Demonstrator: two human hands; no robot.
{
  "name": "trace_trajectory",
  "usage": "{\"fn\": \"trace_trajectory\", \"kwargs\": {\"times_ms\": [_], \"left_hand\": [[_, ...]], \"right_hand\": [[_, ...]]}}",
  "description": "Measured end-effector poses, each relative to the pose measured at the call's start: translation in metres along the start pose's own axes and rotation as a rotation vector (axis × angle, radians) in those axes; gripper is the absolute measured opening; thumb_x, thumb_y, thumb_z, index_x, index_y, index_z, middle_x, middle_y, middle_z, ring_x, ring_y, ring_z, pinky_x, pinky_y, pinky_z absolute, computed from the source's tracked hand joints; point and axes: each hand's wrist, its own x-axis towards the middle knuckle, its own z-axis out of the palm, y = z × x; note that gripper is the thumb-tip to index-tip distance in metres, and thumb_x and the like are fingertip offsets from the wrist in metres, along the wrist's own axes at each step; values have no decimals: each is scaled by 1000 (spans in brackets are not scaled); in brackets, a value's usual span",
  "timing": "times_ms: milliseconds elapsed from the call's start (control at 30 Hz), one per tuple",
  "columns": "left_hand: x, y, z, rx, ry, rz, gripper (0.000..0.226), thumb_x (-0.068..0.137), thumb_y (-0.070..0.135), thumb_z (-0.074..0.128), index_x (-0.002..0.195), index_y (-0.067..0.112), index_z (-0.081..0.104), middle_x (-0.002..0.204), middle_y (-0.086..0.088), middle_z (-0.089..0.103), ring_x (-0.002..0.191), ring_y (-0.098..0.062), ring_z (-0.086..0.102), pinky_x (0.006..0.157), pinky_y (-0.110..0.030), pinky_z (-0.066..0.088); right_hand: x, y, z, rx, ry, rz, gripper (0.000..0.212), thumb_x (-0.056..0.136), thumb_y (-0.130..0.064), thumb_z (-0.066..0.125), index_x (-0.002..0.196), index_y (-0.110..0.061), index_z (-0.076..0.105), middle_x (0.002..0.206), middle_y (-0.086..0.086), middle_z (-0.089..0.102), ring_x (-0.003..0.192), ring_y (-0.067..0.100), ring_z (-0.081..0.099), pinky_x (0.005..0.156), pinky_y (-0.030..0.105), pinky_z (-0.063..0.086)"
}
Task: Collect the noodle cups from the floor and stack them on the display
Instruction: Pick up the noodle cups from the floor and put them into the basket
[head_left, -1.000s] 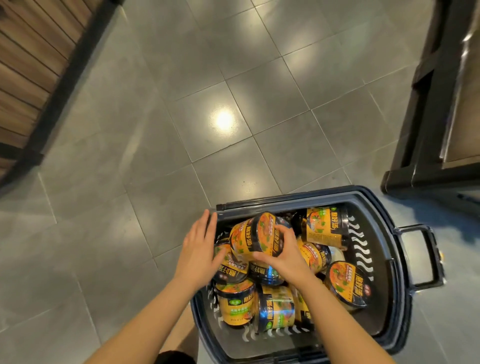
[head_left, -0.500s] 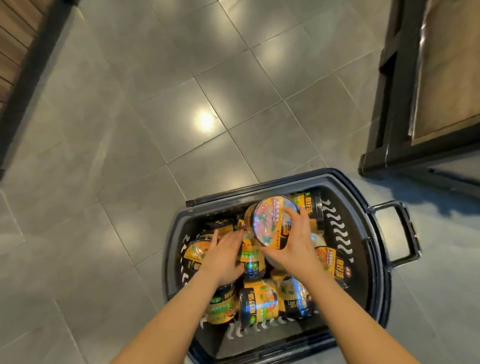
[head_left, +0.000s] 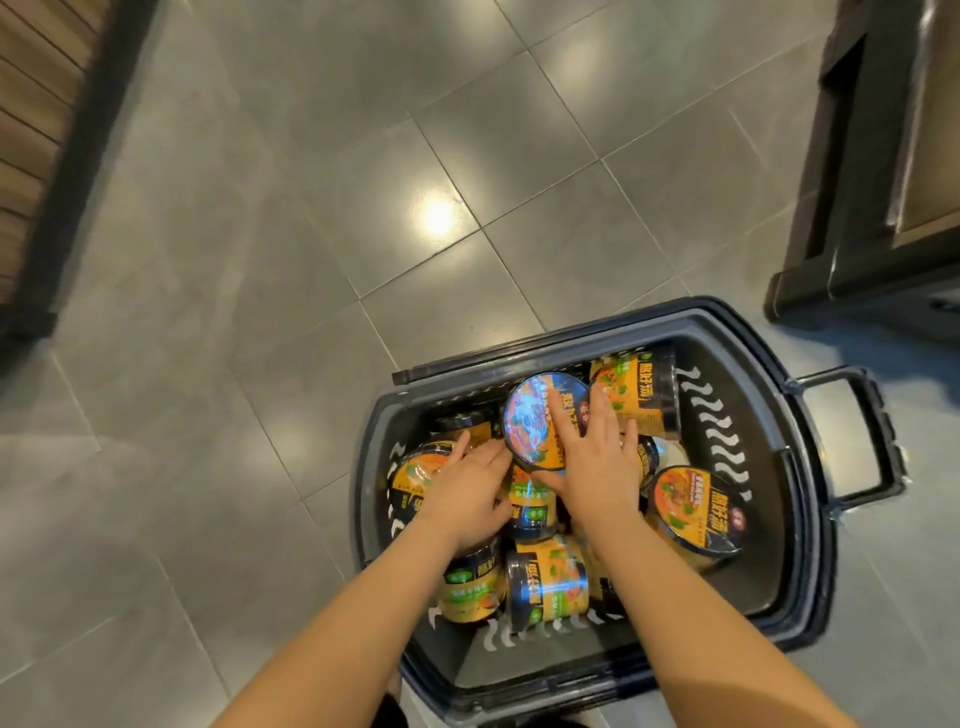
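Observation:
A dark plastic basket on the tiled floor holds several orange-and-black noodle cups lying at odd angles. My right hand grips one noodle cup near the basket's far edge, lid tilted up toward me, thumb under it and fingers over its side. My left hand reaches down among the cups just left of it, fingers curled over another cup; whether it has a firm hold is hidden. More cups lie at the far right, at the right and near my forearms.
The basket's pull handle sticks out to the right. A dark display stand rises at the upper right, its base on the floor close to the basket. A wooden-slatted fixture with a dark frame runs along the left. Grey tiles lie between.
My right hand has raised and tipped its cup so the lid faces me. My left hand went from the basket's left rim down in among the cups. The view shifted.

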Motion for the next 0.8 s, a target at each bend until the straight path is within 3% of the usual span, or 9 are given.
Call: {"fn": "trace_trajectory", "kwargs": {"times_ms": [200, 300, 500, 667, 800], "left_hand": [[-26, -28, -28, 42, -9, -43, 69, 95, 39, 50, 154, 19, 23, 159, 2, 26, 146, -14, 21, 118, -33, -6], [-34, -36, -60, 73, 4, -32, 67, 94, 46, 49, 152, 22, 28, 156, 2, 31, 144, -16, 27, 120, -37, 10], [-53, -28, -172, 201, 63, 101, 84, 78, 70, 25, 145, 20, 38, 145, 1, 43, 133, -19, 41, 110, -38, 32], [-85, -6, -270, 273, 166, 210, 89, 74, 72, 19, 140, 17, 44, 139, -1, 48, 127, -22, 47, 103, -38, 37], [-122, 14, -320, 280, 252, 253, 85, 76, 69, 23, 138, 15, 47, 136, -3, 51, 124, -23, 49, 107, -42, 34]], "right_hand": [[-4, 9, -19, 34, -127, -15, 92, 88, -70, 41, 150, -36, -17, 160, 12, -20, 149, 27, -14, 121, 46, 5], [-14, 7, -42, 110, -121, -17, 80, 94, -63, 37, 153, -34, -9, 162, 8, -14, 150, 25, -8, 122, 44, 8], [-59, -13, -126, 262, 56, -14, 68, 98, -55, 39, 155, -30, 11, 163, 0, 8, 150, 20, 7, 122, 40, 13], [-106, -30, -197, 323, 229, 13, 62, 98, -50, 44, 152, -23, 28, 159, 1, 26, 147, 18, 20, 121, 35, 17], [-144, -49, -245, 368, 378, -4, 58, 95, -43, 53, 147, -19, 39, 151, 1, 39, 140, 17, 33, 115, 31, 25]]}}
